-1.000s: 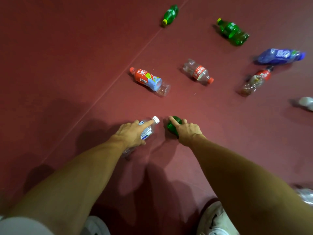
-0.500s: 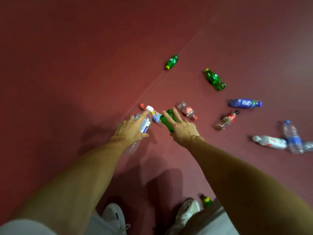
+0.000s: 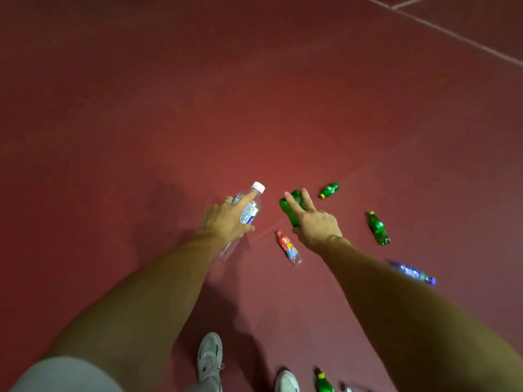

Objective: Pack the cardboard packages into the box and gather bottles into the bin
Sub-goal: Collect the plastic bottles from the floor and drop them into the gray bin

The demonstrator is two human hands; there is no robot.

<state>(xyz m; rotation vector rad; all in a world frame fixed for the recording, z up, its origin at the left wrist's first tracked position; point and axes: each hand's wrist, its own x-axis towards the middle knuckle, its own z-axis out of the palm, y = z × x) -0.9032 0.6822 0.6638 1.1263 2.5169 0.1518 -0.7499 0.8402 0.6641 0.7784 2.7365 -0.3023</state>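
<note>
My left hand (image 3: 226, 220) grips a clear water bottle (image 3: 249, 210) with a white cap, held well above the red floor. A green bottle (image 3: 291, 209) sits in my right hand (image 3: 314, 223), with two fingers stretched out over it. Both hands are side by side at the centre of the view. On the floor below lie a red-labelled bottle (image 3: 288, 247), two green bottles (image 3: 329, 190) (image 3: 379, 228) and a blue bottle (image 3: 413, 272). No bin, box or cardboard package is in view.
My two white shoes (image 3: 210, 359) (image 3: 287, 381) stand at the bottom edge, with another green bottle (image 3: 324, 381) beside the right one. A pale line (image 3: 452, 32) crosses the red floor at the top right.
I have risen from the floor with both bottles lifted. The bottles on the floor look smaller and farther, and the view has swung left.
</note>
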